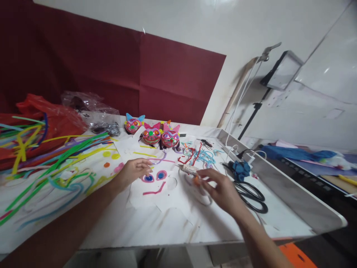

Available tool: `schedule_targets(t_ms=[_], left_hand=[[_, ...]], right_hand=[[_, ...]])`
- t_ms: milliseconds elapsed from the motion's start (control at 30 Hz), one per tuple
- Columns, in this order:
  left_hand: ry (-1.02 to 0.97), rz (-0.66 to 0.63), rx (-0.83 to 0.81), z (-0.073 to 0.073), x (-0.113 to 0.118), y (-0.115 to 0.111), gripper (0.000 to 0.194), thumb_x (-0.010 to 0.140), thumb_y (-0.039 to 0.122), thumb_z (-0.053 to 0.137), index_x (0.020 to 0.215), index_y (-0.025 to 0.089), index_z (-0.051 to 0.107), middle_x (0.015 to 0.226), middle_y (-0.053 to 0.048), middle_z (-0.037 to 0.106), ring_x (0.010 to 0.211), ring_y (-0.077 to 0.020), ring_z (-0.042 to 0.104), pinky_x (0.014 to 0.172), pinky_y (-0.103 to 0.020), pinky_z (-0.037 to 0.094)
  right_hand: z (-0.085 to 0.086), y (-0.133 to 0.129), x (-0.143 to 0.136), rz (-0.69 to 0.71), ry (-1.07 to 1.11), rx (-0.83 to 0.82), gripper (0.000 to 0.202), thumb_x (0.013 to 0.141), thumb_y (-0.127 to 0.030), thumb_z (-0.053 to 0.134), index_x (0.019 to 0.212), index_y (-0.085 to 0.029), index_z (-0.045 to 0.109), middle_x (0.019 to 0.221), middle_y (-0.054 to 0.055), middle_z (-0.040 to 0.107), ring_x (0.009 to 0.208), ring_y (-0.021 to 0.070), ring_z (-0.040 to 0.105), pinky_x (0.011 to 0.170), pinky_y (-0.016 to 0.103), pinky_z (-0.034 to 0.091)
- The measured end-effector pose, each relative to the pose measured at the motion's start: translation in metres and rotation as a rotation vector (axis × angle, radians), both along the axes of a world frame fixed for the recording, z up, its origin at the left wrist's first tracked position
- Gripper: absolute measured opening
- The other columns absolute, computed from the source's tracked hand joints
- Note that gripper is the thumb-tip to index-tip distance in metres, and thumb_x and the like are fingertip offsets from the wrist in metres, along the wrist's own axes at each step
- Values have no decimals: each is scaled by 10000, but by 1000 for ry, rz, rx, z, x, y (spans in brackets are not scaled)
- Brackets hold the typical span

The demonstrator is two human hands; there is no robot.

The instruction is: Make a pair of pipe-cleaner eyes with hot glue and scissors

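Observation:
My left hand (135, 170) is over the left side of a paper face, its fingers loosely bent and apart with nothing visible in them. A fingertip is close to the blue-and-pink left eye (148, 178); whether it touches cannot be told. The right eye (161, 175) and a curved pink strip mouth (154, 190) lie on the white paper. To the right, my right hand (219, 186) is closed around what looks like a small glue gun (189, 170), pale with an orange part. Its tip points left, and a grey cord loops below.
Several colourful cat-eared heads (151, 134) stand at the back. Fuzzy craft stems (64, 156) spread over the left, beside a red plastic bag (52, 115). Black-handled scissors (252, 195) and a blue crumpled thing (240, 169) lie right, inside a raised edge (281, 186).

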State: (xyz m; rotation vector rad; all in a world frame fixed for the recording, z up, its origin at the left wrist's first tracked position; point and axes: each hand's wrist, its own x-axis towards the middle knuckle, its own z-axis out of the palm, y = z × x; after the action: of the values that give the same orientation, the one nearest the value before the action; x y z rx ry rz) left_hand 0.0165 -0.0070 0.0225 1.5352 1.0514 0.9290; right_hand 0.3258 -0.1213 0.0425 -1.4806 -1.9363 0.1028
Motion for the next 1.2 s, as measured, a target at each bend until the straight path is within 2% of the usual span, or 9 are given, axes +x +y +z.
schedule_targets(t_ms=[67, 133, 267, 433, 567, 767, 900, 1033, 1200], left_hand=[[29, -17, 8, -3, 1, -3, 441, 594, 455, 790, 915, 176, 674, 730, -48, 722, 662, -196, 663, 538, -262, 444], [33, -30, 34, -5, 2, -6, 416, 612, 438, 783, 913, 171, 677, 730, -40, 715, 643, -178, 651, 532, -254, 451], [4, -53, 44, -7, 2, -8, 374, 634, 410, 777, 893, 168, 658, 712, -28, 701, 612, -155, 630, 528, -248, 473], [-16, -66, -10, -4, 5, -9, 365, 608, 412, 781, 840, 181, 617, 679, -18, 695, 601, -160, 638, 526, -259, 497], [-19, -66, -61, -5, 6, -11, 329, 597, 375, 768, 823, 186, 622, 667, -25, 709, 627, -192, 680, 552, -289, 548], [135, -14, 75, -5, 7, -19, 136, 675, 323, 623, 692, 202, 682, 637, -19, 715, 593, -195, 685, 554, -284, 555], [245, -4, 198, -7, 6, -21, 138, 692, 279, 565, 677, 218, 687, 569, -5, 691, 561, -195, 672, 539, -271, 515], [293, 6, 221, -12, 6, -20, 142, 690, 234, 547, 680, 215, 688, 569, -8, 693, 561, -189, 664, 551, -261, 499], [295, -14, 230, -13, 7, -21, 151, 698, 242, 549, 712, 205, 695, 584, -13, 700, 566, -186, 665, 546, -251, 495]], right_hand=[[2, 18, -47, 148, 118, -4, 224, 917, -272, 565, 1070, -209, 716, 1037, 84, 749, 836, 189, 714, 735, 307, 577], [-2, 38, -81, 227, 137, 20, 231, 902, -207, 579, 1088, -186, 715, 1022, 87, 749, 819, 178, 709, 754, 308, 563], [-10, 64, -113, 269, 65, -22, 245, 877, -98, 585, 1063, -168, 729, 986, 85, 750, 837, 177, 698, 780, 296, 528], [-9, 66, -120, 257, -69, -69, 223, 904, -73, 563, 1000, -178, 736, 957, 68, 746, 845, 172, 680, 760, 258, 473], [-10, 63, -123, 210, -213, -80, 177, 928, -125, 557, 922, -177, 725, 923, 66, 722, 807, 167, 655, 715, 246, 430], [-21, 63, -131, 131, -358, 69, 142, 911, -167, 573, 837, -172, 694, 812, 61, 677, 752, 175, 605, 675, 272, 370], [-30, 64, -135, 120, -381, 183, 138, 886, -164, 579, 785, -179, 673, 747, 48, 657, 718, 176, 579, 657, 288, 343], [-38, 63, -138, 119, -383, 301, 138, 866, -163, 578, 755, -188, 655, 710, 42, 638, 689, 179, 551, 642, 304, 322], [-45, 63, -139, 105, -349, 364, 145, 859, -149, 575, 735, -196, 631, 700, 34, 628, 667, 172, 531, 630, 305, 308]])
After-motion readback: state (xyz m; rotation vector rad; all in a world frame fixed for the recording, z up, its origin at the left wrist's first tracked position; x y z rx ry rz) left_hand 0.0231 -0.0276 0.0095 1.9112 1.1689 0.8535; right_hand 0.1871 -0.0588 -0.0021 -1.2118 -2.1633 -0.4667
